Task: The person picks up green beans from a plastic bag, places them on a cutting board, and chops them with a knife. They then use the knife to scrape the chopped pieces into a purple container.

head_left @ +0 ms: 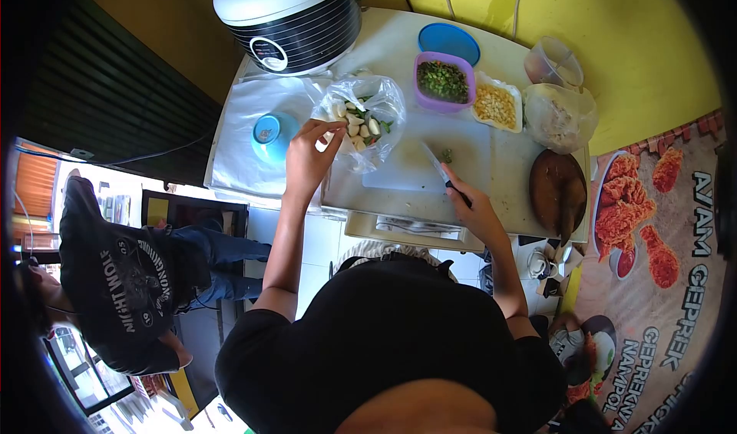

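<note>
My right hand [470, 202] grips a knife [437, 163] by its black handle, blade over the white cutting board [395, 174]. A few chopped green bits [447, 156] lie beside the blade. My left hand [311, 158] is at the near left side of a clear plastic bag [388, 100]. Its thumb and fingertips are pinched together; whatever is between them is too small to make out. Inside the bag are peeled garlic cloves [374, 126] and some green pieces. Left of this hand stands a light blue cup [270, 136], apparently upside down.
A rice cooker [295, 35] stands at the back left. Behind the board are a purple tub [444, 82] of chopped greens, a blue lid [451, 42] and a white tray [497, 102] of yellowish bits. A mortar [546, 184] sits right. Another person [130, 280] stands left.
</note>
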Available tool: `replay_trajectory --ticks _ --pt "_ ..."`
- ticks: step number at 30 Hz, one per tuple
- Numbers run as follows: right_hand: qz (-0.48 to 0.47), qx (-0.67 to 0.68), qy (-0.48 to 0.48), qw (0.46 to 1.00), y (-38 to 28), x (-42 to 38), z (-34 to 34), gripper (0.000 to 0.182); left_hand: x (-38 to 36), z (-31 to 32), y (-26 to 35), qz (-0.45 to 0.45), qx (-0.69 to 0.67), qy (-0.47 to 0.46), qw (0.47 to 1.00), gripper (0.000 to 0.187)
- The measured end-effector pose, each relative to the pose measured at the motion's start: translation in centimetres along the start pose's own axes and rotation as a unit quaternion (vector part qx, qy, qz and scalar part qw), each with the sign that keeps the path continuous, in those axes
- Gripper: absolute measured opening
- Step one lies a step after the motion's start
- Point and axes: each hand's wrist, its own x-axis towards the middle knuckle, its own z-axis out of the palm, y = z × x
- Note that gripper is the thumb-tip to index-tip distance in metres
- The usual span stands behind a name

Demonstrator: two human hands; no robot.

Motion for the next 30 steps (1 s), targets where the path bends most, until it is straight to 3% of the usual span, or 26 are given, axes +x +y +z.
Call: replay_trajectory --ticks 5,7,13,15,17,21,30 --pt "-0.008 0.021 -0.023 0.999 -0.9 0.3 1.1 0.048 1.0 0.6 -0.8 -0.018 0.032 -0.025 0.999 0.015" --pt "-0.018 0.021 -0.02 0.999 -1.2 0.8 1.4 0.048 1.6 1.4 -1.5 0.064 0.106 -0.013 0.992 0.015" --pt "-0.057 0.018 -0.002 0.998 -0.3 1.0 2.1 0.049 3.4 2.5 -2.6 0.101 0.119 -0.049 0.987 0.016" --pt "-0.06 0.02 0.008 0.998 -0.4 0.7 2.0 0.049 3.5 2.2 -2.1 0.064 0.115 -0.094 0.987 0.016" --pt "-0.012 0.05 0.004 0.999 -0.8 0.3 1.7 0.047 3.4 1.9 -1.8 0.047 0.094 -0.104 0.989 0.016" --pt "-0.005 0.047 0.019 0.999 -0.6 0.3 1.7 0.047 3.2 1.2 -1.3 0.013 0.057 -0.116 0.991 0.016" --pt "-0.021 0.064 0.036 0.997 0.1 0.2 1.1 0.048 5.2 1.3 -1.6 0.026 0.084 -0.092 0.992 0.015"
